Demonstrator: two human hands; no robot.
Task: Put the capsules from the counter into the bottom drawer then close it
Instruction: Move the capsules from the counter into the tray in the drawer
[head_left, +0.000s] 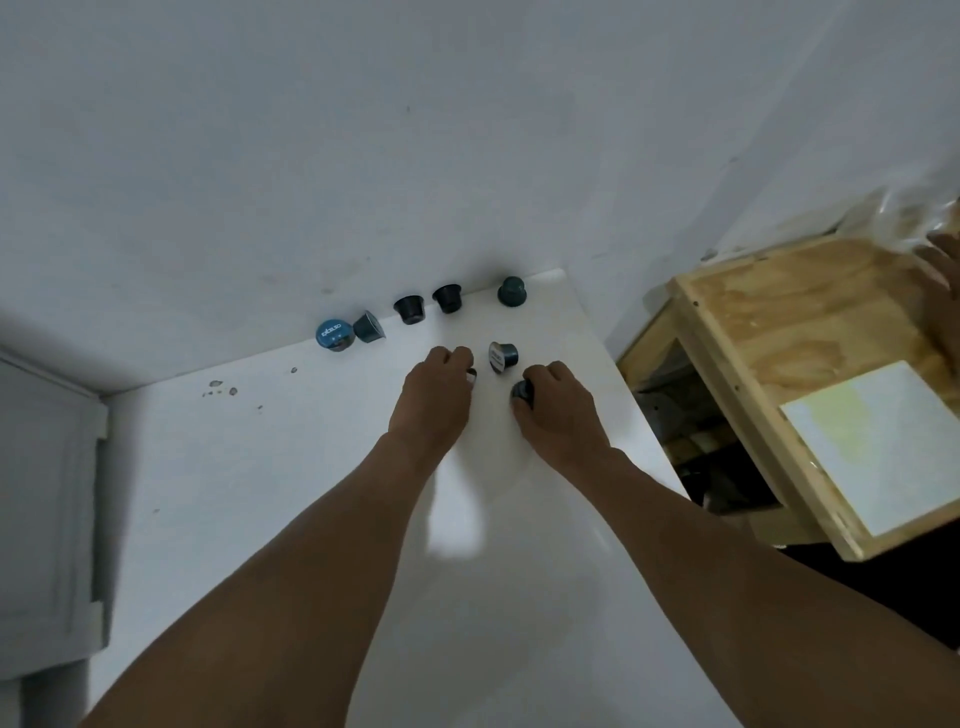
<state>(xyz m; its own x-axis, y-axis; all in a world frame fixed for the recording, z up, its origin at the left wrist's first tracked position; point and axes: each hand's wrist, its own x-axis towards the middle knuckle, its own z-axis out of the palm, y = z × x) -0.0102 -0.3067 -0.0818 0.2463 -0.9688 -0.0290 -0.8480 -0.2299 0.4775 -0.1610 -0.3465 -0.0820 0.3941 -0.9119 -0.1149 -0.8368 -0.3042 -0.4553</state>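
Two bare forearms reached forward over the glossy white table (291, 467). The left grip (439, 389) was curled, knuckles up, around a small dark coffee capsule (471, 378), of which only a sliver showed at the fingertips. The right grip (556, 405) was clamped on a second dark capsule (522, 391), which showed at its thumb side.

Just beyond and between them, a silver-lidded dark capsule (503, 357) lay on its side on the table, near both grips and touching neither.

Five more sat in a row along the foot of the white wall (363, 156). At the left, a tipped blue-lidded capsule (335, 335) was just beside a dark sideways capsule (369, 327). Next came two dark upright capsules (410, 309), set slightly apart. A teal-green capsule (511, 291) sat nearest the table's far corner.

Well to the right stood a pale plywood crate (753, 322) with a white sheet (872, 447) lying on its top.
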